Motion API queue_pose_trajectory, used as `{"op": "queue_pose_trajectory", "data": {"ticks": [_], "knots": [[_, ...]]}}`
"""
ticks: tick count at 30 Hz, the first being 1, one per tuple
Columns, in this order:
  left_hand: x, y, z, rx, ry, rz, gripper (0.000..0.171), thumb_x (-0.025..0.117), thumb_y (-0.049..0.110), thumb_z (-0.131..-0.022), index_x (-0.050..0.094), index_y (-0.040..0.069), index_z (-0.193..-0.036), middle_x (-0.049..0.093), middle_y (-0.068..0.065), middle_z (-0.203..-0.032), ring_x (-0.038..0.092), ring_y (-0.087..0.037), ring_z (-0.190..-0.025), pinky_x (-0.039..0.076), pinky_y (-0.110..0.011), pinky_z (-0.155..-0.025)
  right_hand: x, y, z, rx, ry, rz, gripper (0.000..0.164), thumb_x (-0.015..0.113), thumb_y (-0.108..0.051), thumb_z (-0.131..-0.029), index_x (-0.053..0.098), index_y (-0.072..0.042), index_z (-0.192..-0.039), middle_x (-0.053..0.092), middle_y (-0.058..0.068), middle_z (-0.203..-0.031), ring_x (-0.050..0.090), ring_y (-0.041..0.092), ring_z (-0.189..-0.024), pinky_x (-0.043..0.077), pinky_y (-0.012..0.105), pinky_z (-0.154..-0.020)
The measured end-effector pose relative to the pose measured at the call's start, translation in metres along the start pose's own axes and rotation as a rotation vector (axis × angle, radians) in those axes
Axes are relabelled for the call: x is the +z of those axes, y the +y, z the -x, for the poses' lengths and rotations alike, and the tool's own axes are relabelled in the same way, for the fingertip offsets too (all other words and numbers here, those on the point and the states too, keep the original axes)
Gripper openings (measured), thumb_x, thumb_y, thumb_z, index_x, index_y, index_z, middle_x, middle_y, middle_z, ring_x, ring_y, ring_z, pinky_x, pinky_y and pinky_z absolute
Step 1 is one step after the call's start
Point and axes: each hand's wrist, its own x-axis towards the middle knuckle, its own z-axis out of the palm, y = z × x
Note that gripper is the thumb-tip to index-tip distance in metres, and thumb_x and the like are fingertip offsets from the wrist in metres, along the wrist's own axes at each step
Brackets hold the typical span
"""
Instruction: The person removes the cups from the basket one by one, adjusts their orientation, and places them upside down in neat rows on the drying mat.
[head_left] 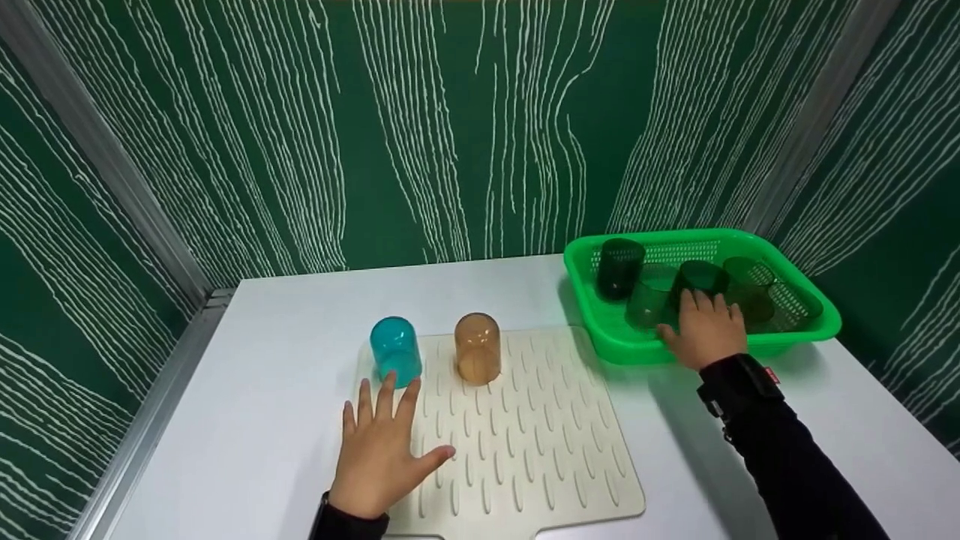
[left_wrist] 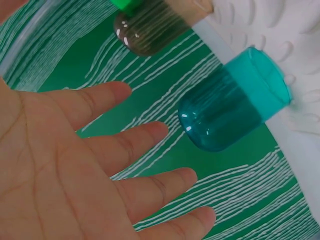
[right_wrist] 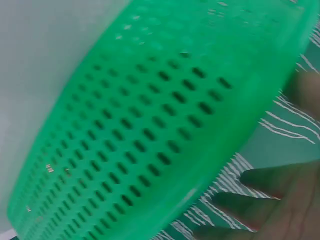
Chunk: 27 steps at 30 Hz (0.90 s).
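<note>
My left hand (head_left: 382,450) hovers with fingers spread over the left part of a cream ridged drying mat (head_left: 540,457). In the left wrist view its palm faces a teal see-through tumbler (left_wrist: 232,102) and does not touch it. That tumbler stands upside down on the mat, beside an amber tumbler (head_left: 478,349), also upside down. My right hand (head_left: 709,330) reaches over the near rim of a green plastic basket (head_left: 814,322), fingers extended at a dark tumbler (head_left: 699,274). Whether the fingertips touch it is hidden.
Other tumblers stand in the basket: a dark one (head_left: 620,268) at the left, a clear greenish one (head_left: 651,296) and a brownish one (head_left: 752,300) at the right. The white table (head_left: 247,405) meets a green wall with white lines (head_left: 420,150).
</note>
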Motion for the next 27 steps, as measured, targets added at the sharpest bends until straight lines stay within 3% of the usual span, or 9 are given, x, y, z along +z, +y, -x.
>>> {"op": "queue_pose_trajectory", "data": {"ticks": [5,7,10,15,19,27], "knots": [[0.0,0.001,0.0,0.011,-0.003,0.011,0.096,0.073,0.067,-0.072,0.044,0.015,-0.148,0.035,-0.022,-0.154,0.025,-0.055,-0.142,0.023,-0.074,-0.108,-0.002,0.004,-0.005,-0.023,-0.065,0.008,0.037,0.056,-0.018,-0.097,0.06,0.016,-0.113,0.061,0.036,-0.102,0.058,0.053,-0.095,0.04,0.065,-0.094],[0.0,0.002,0.0,0.014,-0.004,0.018,0.096,0.073,0.066,-0.072,0.043,0.014,-0.148,0.034,-0.022,-0.154,0.025,-0.055,-0.142,0.022,-0.073,-0.108,-0.004,0.004,-0.008,-0.018,-0.078,-0.006,0.029,0.057,-0.014,-0.096,0.063,0.013,-0.104,0.063,0.03,-0.086,0.06,0.046,-0.077,0.047,0.06,-0.08],[0.0,0.003,0.0,0.017,-0.002,0.021,0.096,0.073,0.066,-0.073,0.043,0.014,-0.148,0.034,-0.023,-0.154,0.024,-0.055,-0.142,0.023,-0.073,-0.108,-0.005,0.005,-0.011,-0.001,-0.11,-0.024,0.019,0.055,-0.01,-0.095,0.063,0.008,-0.096,0.061,0.024,-0.075,0.058,0.037,-0.065,0.047,0.052,-0.062],[-0.001,0.002,0.001,0.021,0.003,0.021,0.096,0.073,0.066,-0.073,0.044,0.014,-0.148,0.034,-0.023,-0.154,0.025,-0.055,-0.141,0.023,-0.073,-0.108,-0.004,0.006,-0.016,0.001,-0.136,-0.009,0.009,0.053,0.002,-0.091,0.06,0.004,-0.086,0.06,0.021,-0.071,0.056,0.034,-0.061,0.046,0.049,-0.06],[0.0,0.002,0.001,0.022,0.009,0.02,0.096,0.073,0.066,-0.072,0.044,0.014,-0.147,0.034,-0.022,-0.154,0.025,-0.054,-0.142,0.024,-0.073,-0.108,-0.002,0.006,-0.018,-0.02,-0.131,0.003,0.01,0.054,0.006,-0.089,0.057,0.003,-0.08,0.06,0.021,-0.068,0.056,0.033,-0.059,0.046,0.048,-0.059],[-0.001,0.002,0.001,0.023,0.01,0.015,0.092,0.071,0.065,-0.075,0.045,0.013,-0.147,0.035,-0.022,-0.154,0.027,-0.054,-0.141,0.024,-0.072,-0.108,-0.001,0.006,-0.019,-0.038,-0.134,-0.015,0.007,0.053,0.006,-0.089,0.056,0.005,-0.084,0.06,0.023,-0.071,0.056,0.034,-0.061,0.043,0.046,-0.058]]}}
